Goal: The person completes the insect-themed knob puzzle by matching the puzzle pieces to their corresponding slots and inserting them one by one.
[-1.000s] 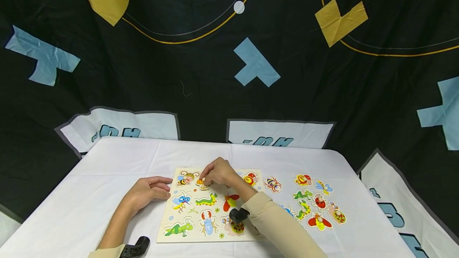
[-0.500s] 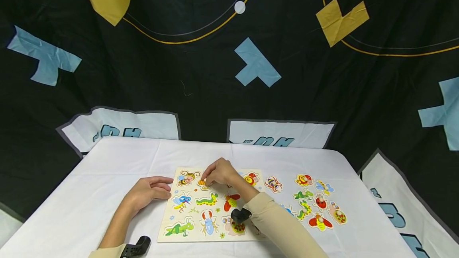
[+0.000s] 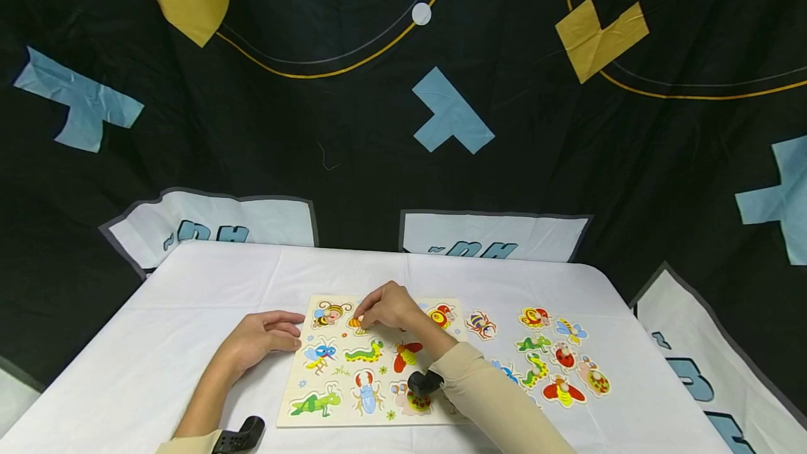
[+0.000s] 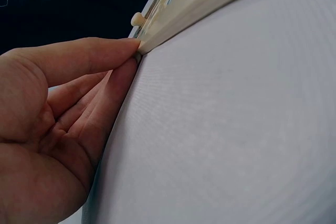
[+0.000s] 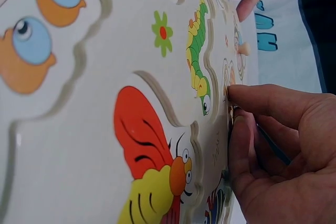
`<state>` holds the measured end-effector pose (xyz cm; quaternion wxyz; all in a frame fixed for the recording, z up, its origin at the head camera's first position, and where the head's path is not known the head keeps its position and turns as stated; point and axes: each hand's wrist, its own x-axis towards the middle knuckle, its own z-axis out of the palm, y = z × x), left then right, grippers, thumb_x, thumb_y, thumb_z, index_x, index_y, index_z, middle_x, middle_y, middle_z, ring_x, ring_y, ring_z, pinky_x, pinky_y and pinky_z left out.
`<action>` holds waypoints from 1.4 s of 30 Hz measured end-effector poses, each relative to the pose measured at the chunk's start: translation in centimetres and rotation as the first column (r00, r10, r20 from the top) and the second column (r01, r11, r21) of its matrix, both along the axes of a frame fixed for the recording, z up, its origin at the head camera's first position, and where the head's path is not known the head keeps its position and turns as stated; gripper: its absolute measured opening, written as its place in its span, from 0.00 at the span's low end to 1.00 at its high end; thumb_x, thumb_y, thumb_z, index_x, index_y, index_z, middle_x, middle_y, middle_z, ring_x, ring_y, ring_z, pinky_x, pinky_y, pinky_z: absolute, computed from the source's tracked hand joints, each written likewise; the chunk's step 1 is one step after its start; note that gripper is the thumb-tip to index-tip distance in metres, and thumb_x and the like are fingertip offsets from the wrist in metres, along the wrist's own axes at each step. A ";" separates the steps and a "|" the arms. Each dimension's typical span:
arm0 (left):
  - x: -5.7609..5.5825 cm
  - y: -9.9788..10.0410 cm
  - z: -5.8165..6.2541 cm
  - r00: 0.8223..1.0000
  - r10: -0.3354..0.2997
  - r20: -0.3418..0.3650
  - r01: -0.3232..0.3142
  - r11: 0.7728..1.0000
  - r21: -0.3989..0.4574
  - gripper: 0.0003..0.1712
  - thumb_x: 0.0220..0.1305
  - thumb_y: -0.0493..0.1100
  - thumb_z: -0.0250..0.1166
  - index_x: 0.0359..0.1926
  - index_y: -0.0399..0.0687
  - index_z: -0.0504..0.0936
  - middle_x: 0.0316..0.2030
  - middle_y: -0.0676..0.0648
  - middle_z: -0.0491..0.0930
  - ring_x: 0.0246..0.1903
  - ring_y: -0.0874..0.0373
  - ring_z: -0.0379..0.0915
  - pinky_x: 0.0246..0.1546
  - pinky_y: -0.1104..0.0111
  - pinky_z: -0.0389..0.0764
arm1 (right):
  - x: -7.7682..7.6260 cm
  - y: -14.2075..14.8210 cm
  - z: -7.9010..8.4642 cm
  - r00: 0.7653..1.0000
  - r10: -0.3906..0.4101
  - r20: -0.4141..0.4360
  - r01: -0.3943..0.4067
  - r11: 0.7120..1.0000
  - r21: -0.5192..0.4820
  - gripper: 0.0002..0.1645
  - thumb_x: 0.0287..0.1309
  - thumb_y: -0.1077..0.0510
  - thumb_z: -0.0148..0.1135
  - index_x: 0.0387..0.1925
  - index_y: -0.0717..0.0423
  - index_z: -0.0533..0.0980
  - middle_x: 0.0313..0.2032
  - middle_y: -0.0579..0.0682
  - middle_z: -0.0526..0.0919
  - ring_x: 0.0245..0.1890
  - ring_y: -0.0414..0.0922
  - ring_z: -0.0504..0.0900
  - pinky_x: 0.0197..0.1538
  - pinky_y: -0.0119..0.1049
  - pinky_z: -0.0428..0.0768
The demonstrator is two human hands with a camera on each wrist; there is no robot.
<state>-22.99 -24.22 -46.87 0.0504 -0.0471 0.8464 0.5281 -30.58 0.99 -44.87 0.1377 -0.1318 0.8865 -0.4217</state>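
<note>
A wooden insect puzzle board (image 3: 302, 377) lies on the white table. My left hand (image 3: 261, 335) holds its left edge; in the left wrist view the thumb tip and a fingertip meet at the board's rim (image 4: 173, 32). My right hand (image 3: 391, 307) reaches over the board's top row and pinches an orange-striped puzzle piece (image 3: 356, 324) between thumb and forefinger. Its lower part shows beneath the fingers, and the rest is hidden. Left of it sits the bee piece (image 3: 329, 314), its wooden knob (image 4: 137, 19) visible in the left wrist view.
Right of the board lie several loose pieces, among them a spider (image 3: 481, 325), a ladybird (image 3: 563, 355), a red-winged insect (image 3: 562, 391) and a snail (image 3: 593, 375). A blue piece (image 3: 504, 370) is partly behind the right sleeve. A black cloth (image 3: 353, 160) hangs behind the table.
My right hand has shifted slightly down towards me, and the striped piece under its fingers looks slightly turned. My left hand has stayed at the board's edge.
</note>
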 end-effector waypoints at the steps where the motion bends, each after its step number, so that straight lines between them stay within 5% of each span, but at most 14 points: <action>1: 0.0 0.0 0.0 1.000 -0.001 0.000 0.001 1.000 0.001 0.33 0.41 0.39 0.75 0.54 0.41 0.80 0.35 0.47 0.84 0.35 0.58 0.79 0.42 0.68 0.73 | 0.0 0.0 0.0 1.000 -0.001 0.004 0.001 1.000 -0.004 0.06 0.39 0.63 0.75 0.23 0.50 0.86 0.22 0.40 0.84 0.25 0.38 0.75 0.24 0.29 0.67; 28: -0.1 -0.1 -0.1 1.000 0.004 0.010 -0.004 0.999 -0.034 0.33 0.40 0.40 0.76 0.54 0.44 0.80 0.35 0.49 0.84 0.36 0.59 0.79 0.44 0.67 0.71 | 0.3 1.3 0.3 0.998 -0.055 0.003 0.056 0.998 -0.021 0.10 0.37 0.62 0.76 0.27 0.49 0.86 0.22 0.40 0.83 0.19 0.39 0.74 0.18 0.31 0.65; 42: -0.1 0.0 0.0 1.000 0.011 0.014 -0.010 0.999 -0.032 0.32 0.41 0.40 0.75 0.53 0.44 0.80 0.34 0.49 0.84 0.36 0.59 0.79 0.43 0.67 0.72 | 0.5 4.8 1.9 0.997 -0.048 -0.066 0.050 0.998 0.026 0.07 0.43 0.58 0.74 0.29 0.51 0.86 0.24 0.42 0.83 0.25 0.41 0.80 0.29 0.34 0.75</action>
